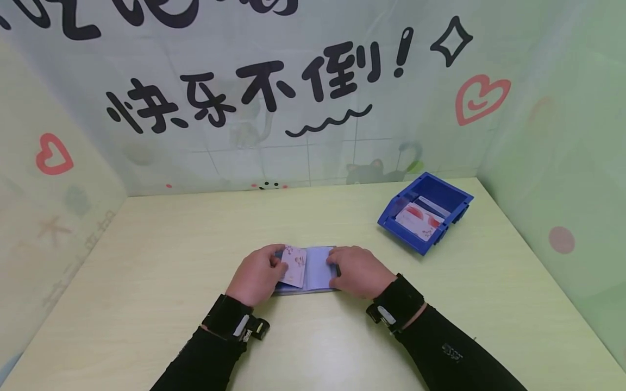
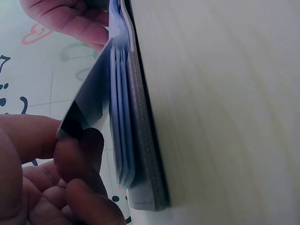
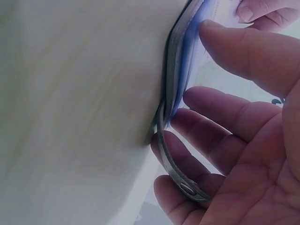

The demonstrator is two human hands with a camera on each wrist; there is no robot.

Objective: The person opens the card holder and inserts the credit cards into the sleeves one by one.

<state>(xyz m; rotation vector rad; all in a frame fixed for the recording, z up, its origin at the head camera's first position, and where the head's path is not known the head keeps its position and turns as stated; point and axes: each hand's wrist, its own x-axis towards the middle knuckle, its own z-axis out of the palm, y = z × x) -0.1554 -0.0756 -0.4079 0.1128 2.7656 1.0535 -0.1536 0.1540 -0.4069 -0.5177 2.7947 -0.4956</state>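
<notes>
A card holder (image 1: pixel 320 267) with clear bluish sleeves lies opened out on the table. Over its left half, my left hand (image 1: pixel 256 274) pinches a pale pink printed card (image 1: pixel 295 266) between thumb and fingers. In the left wrist view that card (image 2: pixel 89 96) slants up from the stacked sleeves (image 2: pixel 123 117), one end close against them. My right hand (image 1: pixel 362 270) holds the right side of the card holder, thumb and fingertips at the sleeves. A strap with a snap button (image 3: pixel 187 188) curves from the holder's edge across the right fingers.
A blue plastic bin (image 1: pixel 401 233) stands at the back right with cards (image 1: pixel 419 221) inside. Printed cloth walls (image 1: pixel 313 163) enclose the back and sides of the light wooden table (image 1: pixel 171 244).
</notes>
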